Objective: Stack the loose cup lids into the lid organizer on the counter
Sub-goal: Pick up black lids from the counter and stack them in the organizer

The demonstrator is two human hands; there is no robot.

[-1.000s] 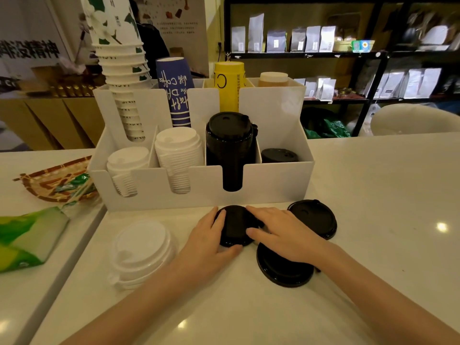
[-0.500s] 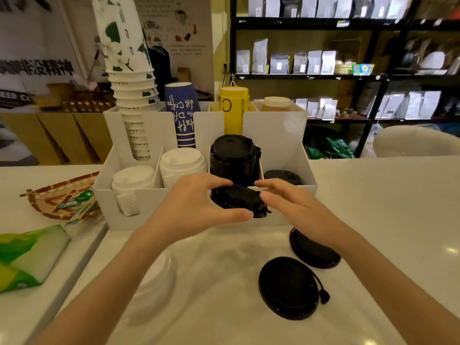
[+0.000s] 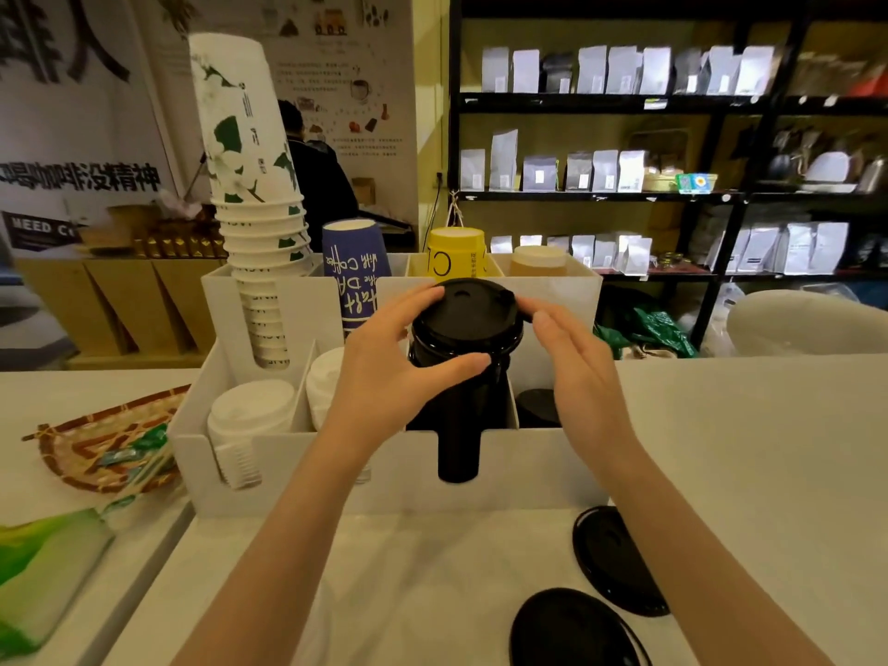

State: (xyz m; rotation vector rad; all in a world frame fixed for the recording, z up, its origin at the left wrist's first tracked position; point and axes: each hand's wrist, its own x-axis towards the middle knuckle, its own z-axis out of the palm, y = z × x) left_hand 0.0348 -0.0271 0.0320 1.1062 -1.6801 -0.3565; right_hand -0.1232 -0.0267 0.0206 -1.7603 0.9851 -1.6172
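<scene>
1. We are seeing a black lid [image 3: 465, 313] sitting on top of the stack of black lids [image 3: 459, 415] in the third front slot of the white organizer [image 3: 384, 478].
2. Our left hand [image 3: 384, 367] is curling around the left edge of that top lid, thumb lying against its front rim and fingers on the far side; its grip is closing on the black lid.
3. Our right hand [image 3: 574, 372] is hovering just beside the right edge of the lid, fingers straight and spread, its grip wide; we cannot tell whether the fingertips are touching the rim.
4. Two more black lids are lying loose on the table [image 3: 745, 449] near our right forearm, one [image 3: 610, 560] nearer the organizer and one [image 3: 572, 632] closer to us.
5. White lids [image 3: 250, 406] are filling the leftmost front slot, and a few black lids [image 3: 536, 406] are lying low in the rightmost one.
6. Paper cups [image 3: 254, 194] are towering from the back row.
7. A woven tray [image 3: 91, 439] is resting to the left.
</scene>
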